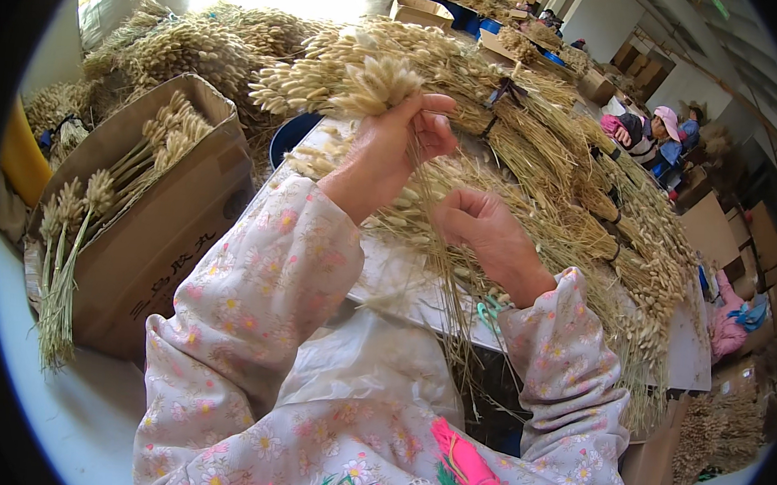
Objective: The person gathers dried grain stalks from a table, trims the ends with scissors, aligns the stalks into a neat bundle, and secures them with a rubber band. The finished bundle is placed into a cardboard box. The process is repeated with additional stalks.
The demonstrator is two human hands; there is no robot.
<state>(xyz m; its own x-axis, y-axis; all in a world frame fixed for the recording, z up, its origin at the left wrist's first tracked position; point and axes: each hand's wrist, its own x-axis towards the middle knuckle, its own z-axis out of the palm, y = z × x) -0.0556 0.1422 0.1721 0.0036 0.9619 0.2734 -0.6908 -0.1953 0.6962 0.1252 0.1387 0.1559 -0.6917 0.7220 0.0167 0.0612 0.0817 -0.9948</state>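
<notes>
My left hand point(395, 148) is closed round the stems of a small bunch of dried bunny-tail grass point(379, 87), whose fluffy pale heads stick out past the fingers, up and to the left. Its long thin stems point(453, 292) hang down over the table's near edge. Just below and to the right, my right hand point(490, 238) is curled shut, its fingertips against or right beside those stems; what it pinches, if anything, is hidden. Under both hands lie loose grass stalks point(409, 210) on a white tabletop point(386, 274).
Tied bundles of dried grass point(539, 145) cover the table's far and right parts. Green-handled scissors point(490, 313) lie by my right wrist. A cardboard box point(169, 227) with grass bunches stands at left, near a blue tub point(293, 137). Another person point(653, 135) sits at far right.
</notes>
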